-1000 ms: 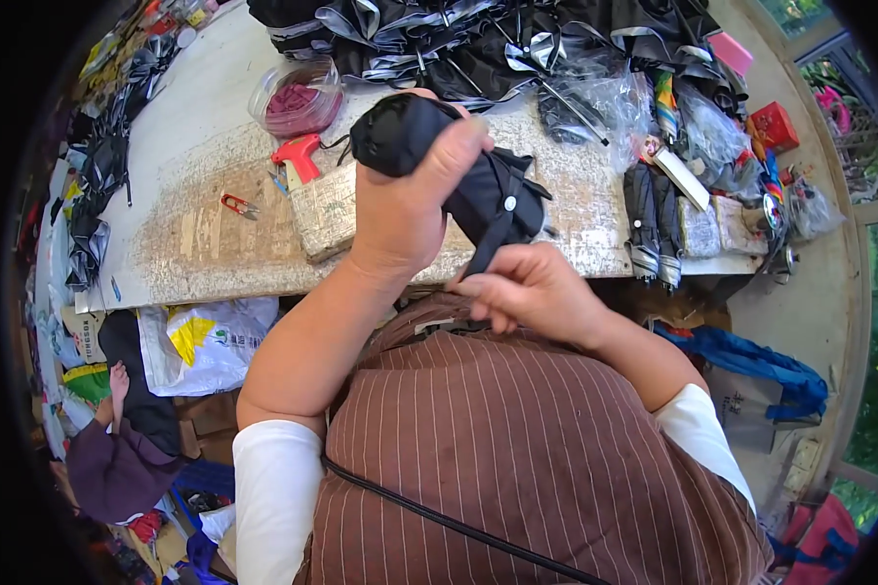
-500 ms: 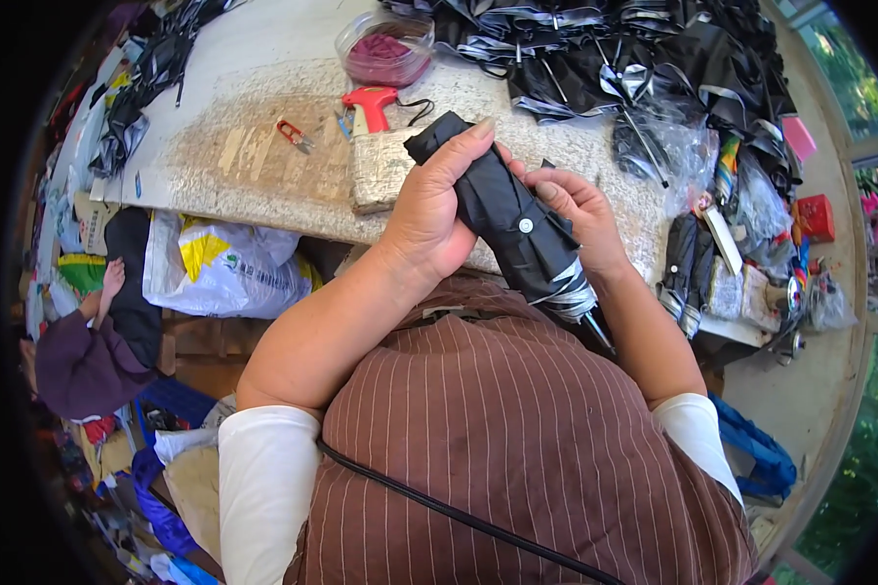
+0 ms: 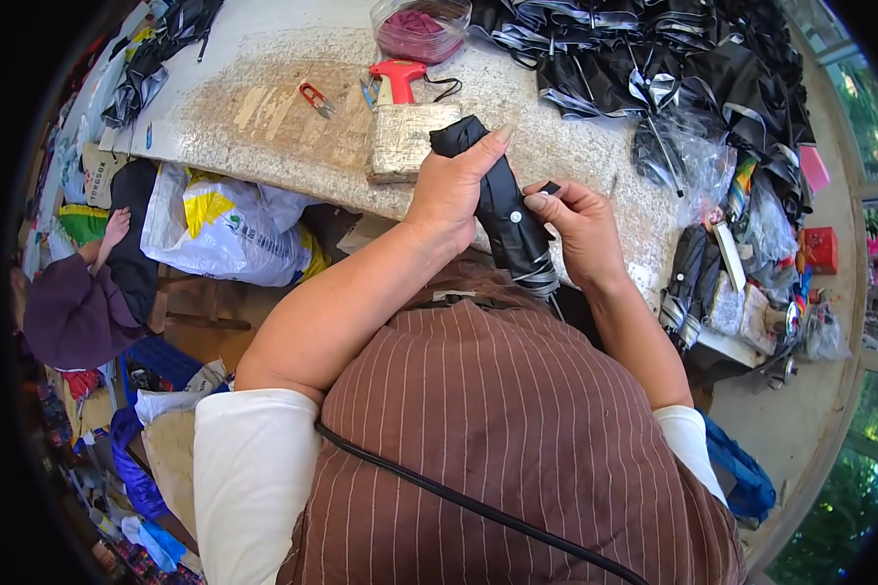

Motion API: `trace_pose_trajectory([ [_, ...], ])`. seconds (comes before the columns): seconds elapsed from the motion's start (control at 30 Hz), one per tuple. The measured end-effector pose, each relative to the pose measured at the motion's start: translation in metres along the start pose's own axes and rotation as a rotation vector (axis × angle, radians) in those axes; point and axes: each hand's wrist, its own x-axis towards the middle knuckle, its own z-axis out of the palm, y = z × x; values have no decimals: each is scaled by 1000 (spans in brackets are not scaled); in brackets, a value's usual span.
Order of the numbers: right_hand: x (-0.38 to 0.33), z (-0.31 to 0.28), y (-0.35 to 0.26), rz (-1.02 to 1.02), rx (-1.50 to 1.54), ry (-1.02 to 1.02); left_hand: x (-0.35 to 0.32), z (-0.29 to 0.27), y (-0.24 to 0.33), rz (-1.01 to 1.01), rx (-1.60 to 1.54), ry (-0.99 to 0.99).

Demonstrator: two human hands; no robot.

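A folded black umbrella (image 3: 512, 229) is tilted in front of my body, its silver-lined edge and thin metal shaft pointing down toward my apron. My left hand (image 3: 449, 190) is wrapped round its upper part, the thumb lying along the top. A pale round snap button shows midway along the black cloth. Just right of the umbrella, my right hand (image 3: 580, 226) pinches the end of a short black strap (image 3: 550, 187) between thumb and fingers. The far side of the umbrella is hidden under my left palm.
On the worn table (image 3: 293, 58) lie red-handled thread snips (image 3: 316, 98), a red tagging gun (image 3: 397, 80), a wrapped block (image 3: 400, 141) and a clear tub (image 3: 421, 34) with maroon contents. Black umbrellas (image 3: 595, 78) pile up at the back right. A white sack (image 3: 224, 234) stands left below the edge.
My left hand has turned the umbrella more upright, and its cloth looks wrapped tighter and narrower. The strap end now shows plainly in my right fingers. The whole view has shifted slightly.
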Motion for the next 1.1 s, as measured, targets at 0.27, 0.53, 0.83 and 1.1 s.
trace_pose_trajectory([
  [0.27,-28,10,21,-582,-801,18,-1,-2,-18,-10,-67,110],
  [0.53,-40,20,21,-875,-1166,-62,-9,-1,-24,-33,-114,222],
  [0.83,-52,11,6,-833,-1107,-114,-24,5,-18,-15,-68,94],
  [1.1,-69,-13,-27,-362,-644,-125,-49,22,2,125,203,-207],
])
